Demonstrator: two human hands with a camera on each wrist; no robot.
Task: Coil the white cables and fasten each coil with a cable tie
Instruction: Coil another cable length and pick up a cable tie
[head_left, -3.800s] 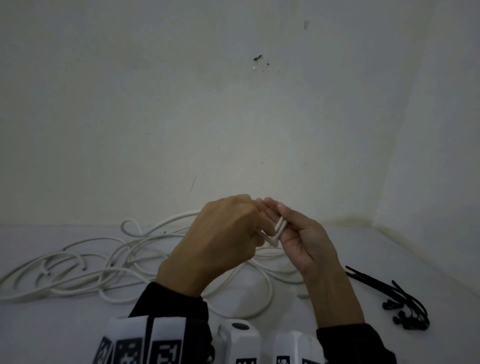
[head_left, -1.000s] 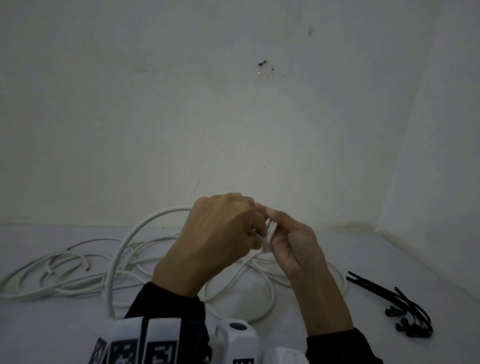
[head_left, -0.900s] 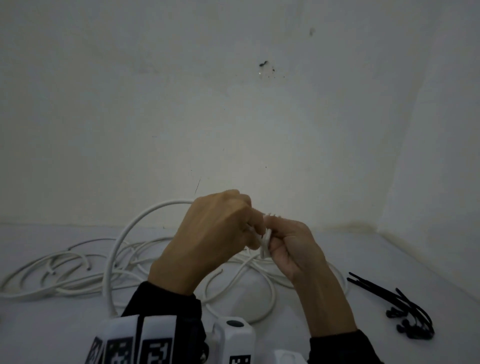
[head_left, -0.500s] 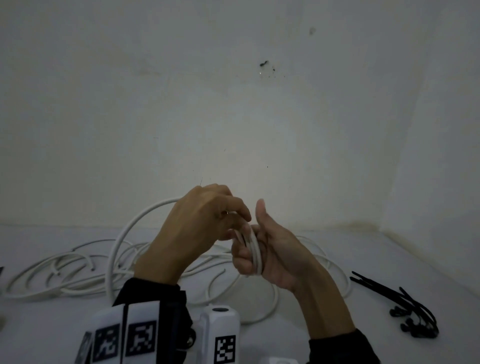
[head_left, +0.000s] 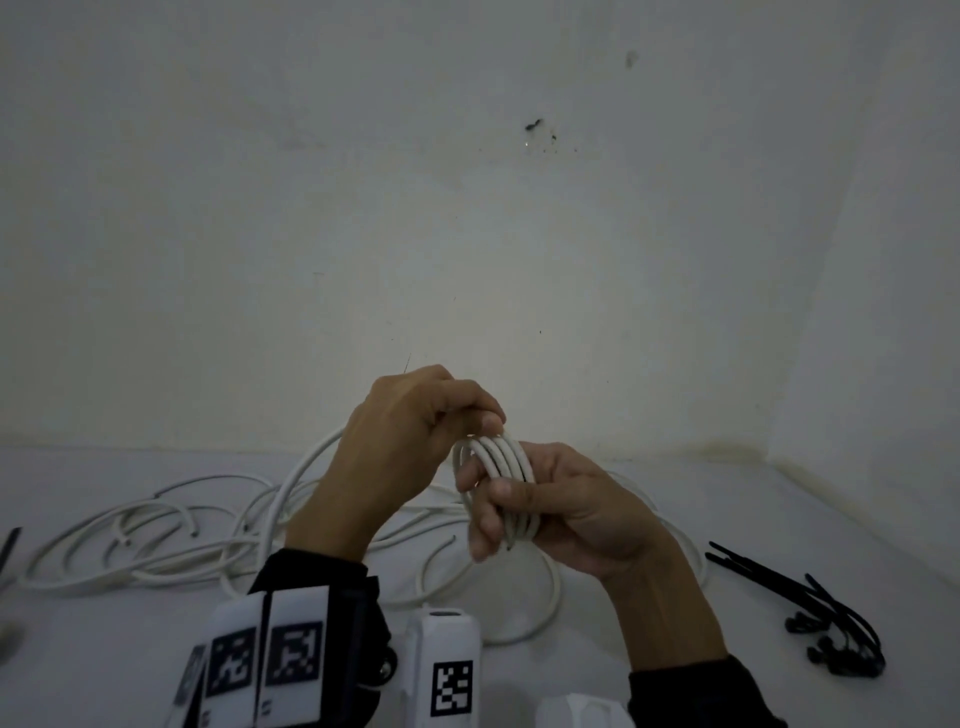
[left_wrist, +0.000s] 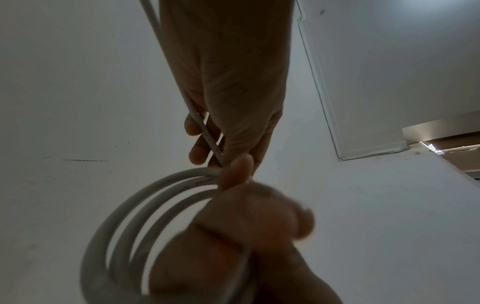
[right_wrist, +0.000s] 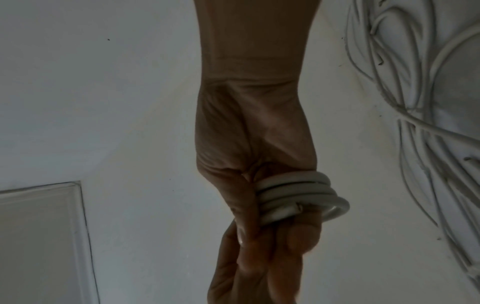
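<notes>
My right hand (head_left: 496, 512) grips a small coil of white cable (head_left: 500, 460), several loops wide, with thumb and fingers curled round it above the table. In the right wrist view the coil (right_wrist: 298, 193) sits in the palm with a cut end showing. My left hand (head_left: 480, 423) is just above and left of the coil and pinches the free strand (left_wrist: 205, 131) where it meets the coil (left_wrist: 130, 216). That strand runs back under my left wrist. Black cable ties (head_left: 831, 618) lie in a bunch at the right.
Several loose white cables (head_left: 156, 545) sprawl over the white table (head_left: 675, 691) on the left and behind my hands, also seen in the right wrist view as loose cables (right_wrist: 428, 102). A white wall (head_left: 467, 234) stands close behind, with a corner at the right.
The small fold of cable between my fingertips has become a coil of several loops in my right hand. My left hand has swung the free strand up and round onto it.
</notes>
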